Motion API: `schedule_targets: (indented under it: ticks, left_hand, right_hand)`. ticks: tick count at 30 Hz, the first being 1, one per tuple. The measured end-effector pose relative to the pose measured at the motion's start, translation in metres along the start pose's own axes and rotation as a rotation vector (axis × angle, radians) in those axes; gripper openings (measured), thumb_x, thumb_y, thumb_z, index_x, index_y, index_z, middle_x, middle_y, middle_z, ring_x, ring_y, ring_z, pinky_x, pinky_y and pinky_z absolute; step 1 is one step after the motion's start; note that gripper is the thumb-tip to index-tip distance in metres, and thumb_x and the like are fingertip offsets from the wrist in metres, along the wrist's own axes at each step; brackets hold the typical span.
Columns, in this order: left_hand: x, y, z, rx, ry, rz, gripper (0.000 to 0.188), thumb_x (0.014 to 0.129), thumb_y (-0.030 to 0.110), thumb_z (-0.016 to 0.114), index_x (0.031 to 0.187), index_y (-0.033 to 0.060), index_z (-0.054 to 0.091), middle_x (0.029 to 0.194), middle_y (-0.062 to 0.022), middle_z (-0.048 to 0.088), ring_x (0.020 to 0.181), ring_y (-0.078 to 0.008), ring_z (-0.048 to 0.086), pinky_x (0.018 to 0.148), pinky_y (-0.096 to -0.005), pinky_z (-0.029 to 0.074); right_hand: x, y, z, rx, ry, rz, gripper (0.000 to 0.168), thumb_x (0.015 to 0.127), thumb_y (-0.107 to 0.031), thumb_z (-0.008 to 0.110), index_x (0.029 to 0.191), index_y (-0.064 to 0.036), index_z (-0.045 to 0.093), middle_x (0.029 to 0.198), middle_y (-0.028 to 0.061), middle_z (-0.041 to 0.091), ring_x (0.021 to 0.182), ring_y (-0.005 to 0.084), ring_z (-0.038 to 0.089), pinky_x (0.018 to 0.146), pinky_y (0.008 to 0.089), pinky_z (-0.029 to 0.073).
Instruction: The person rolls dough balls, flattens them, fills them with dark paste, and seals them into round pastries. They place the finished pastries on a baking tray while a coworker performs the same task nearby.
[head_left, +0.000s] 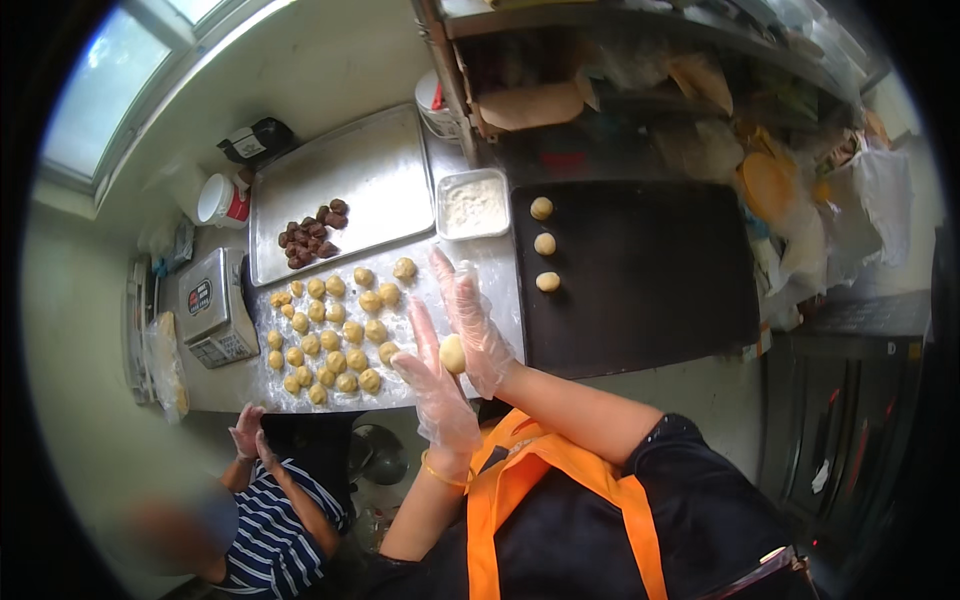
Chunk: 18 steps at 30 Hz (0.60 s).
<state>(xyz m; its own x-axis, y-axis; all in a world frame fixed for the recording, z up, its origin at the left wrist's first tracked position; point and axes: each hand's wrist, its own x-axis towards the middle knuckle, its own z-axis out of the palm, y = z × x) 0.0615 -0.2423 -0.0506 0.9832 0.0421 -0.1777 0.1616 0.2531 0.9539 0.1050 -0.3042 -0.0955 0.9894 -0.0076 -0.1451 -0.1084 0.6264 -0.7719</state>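
Note:
A pale dough ball (452, 354) is held between my two palms, over the front edge of the steel table. My left hand (441, 386), in a clear plastic glove, presses it from the left, fingers pointing away from me. From the right, my gloved right hand (478, 334) bears on it, fingers straight. Left of my hands, many yellowish dough balls (336, 361) lie on the floured steel table (420, 262). Three pale balls (545, 244) form a column along the left side of a black baking tray (645, 277), to the right of my right hand.
Dark brown filling lumps (304, 240) lie on an aluminium tray (360, 172). A tub of white flour (472, 204) stands between the trays. Farther left are a steel scale (217, 300) and a white bucket (223, 201). A co-worker's hands (251, 435) meet at the lower left. Shelving (525, 105) overhangs the back.

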Motion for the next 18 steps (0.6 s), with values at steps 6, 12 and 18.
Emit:
schedule_targets:
  ticks: [6,12,18]
  left_hand:
    - [0.057,-0.053,-0.055,0.118,0.057,-0.122,0.101,0.105,0.075,0.015,0.165,-0.0066,0.017,0.176,-0.0197,0.012,0.162,-0.0292,0.006,0.131,-0.0383,0.004]
    - [0.033,-0.074,-0.070,-0.090,0.194,-0.373,0.098,0.108,0.072,0.021,0.162,-0.0092,0.027,0.173,-0.0260,0.015,0.164,-0.0314,0.006,0.132,-0.0419,0.002]
    - [0.036,-0.083,-0.136,-0.035,0.263,-0.369,0.099,0.107,0.073,0.021,0.162,-0.0091,0.027,0.174,-0.0218,0.018,0.164,-0.0315,0.008,0.132,-0.0420,0.004]
  right_hand:
    - [-0.064,0.016,-0.046,-0.129,-0.218,0.209,0.053,0.097,-0.017,0.074,0.146,-0.007,0.054,0.144,0.0084,0.053,0.133,0.0200,0.052,0.116,0.0343,0.038]
    - [-0.079,0.014,-0.174,-0.982,0.335,-0.092,0.044,0.078,-0.008,0.089,0.118,-0.010,0.071,0.106,0.0082,0.063,0.102,0.0258,0.066,0.088,0.0364,0.056]
    - [-0.056,0.041,-0.213,-1.299,0.378,-0.435,0.048,0.082,-0.015,0.086,0.126,-0.013,0.064,0.107,0.0132,0.064,0.098,0.0352,0.066,0.085,0.0408,0.056]
